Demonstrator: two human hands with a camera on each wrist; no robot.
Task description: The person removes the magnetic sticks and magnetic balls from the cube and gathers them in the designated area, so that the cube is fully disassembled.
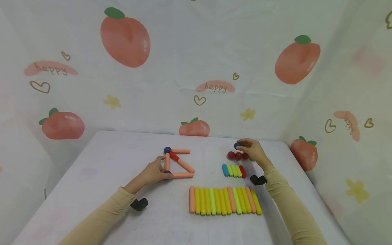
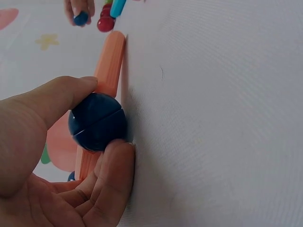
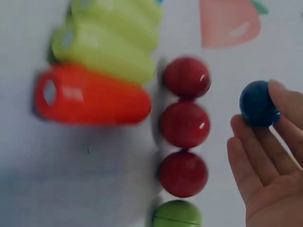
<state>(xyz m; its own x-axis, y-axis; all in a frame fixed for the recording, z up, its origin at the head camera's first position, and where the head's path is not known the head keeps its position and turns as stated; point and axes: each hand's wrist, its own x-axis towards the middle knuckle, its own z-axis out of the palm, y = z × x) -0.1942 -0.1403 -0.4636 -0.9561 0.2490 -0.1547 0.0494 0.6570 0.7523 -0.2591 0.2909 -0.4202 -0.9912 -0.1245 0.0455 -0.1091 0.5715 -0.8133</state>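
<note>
My left hand [image 1: 154, 171] grips a dark blue ball [image 2: 98, 122] between thumb and fingers at the near corner of a stick frame. From that ball one orange stick [image 1: 182, 175] runs right and another orange stick [image 1: 167, 162] runs back to a second blue ball [image 1: 167, 150]. A short red stick [image 1: 174, 156] joined to an orange one slants from the far ball, and another orange stick [image 1: 181, 151] points right from it. My right hand [image 1: 251, 149] pinches a loose blue ball [image 3: 259, 103] above the row of red balls [image 3: 184, 124].
Beside the red balls lies a green ball [image 3: 177, 213]. Short blue, lime and red sticks [image 1: 242, 171] lie in front of them. Nearer me, a long row of yellow, lime and orange sticks [image 1: 215, 201] spreads over the white table [image 1: 153, 217]. A printed cloth [image 1: 171, 58] hangs behind.
</note>
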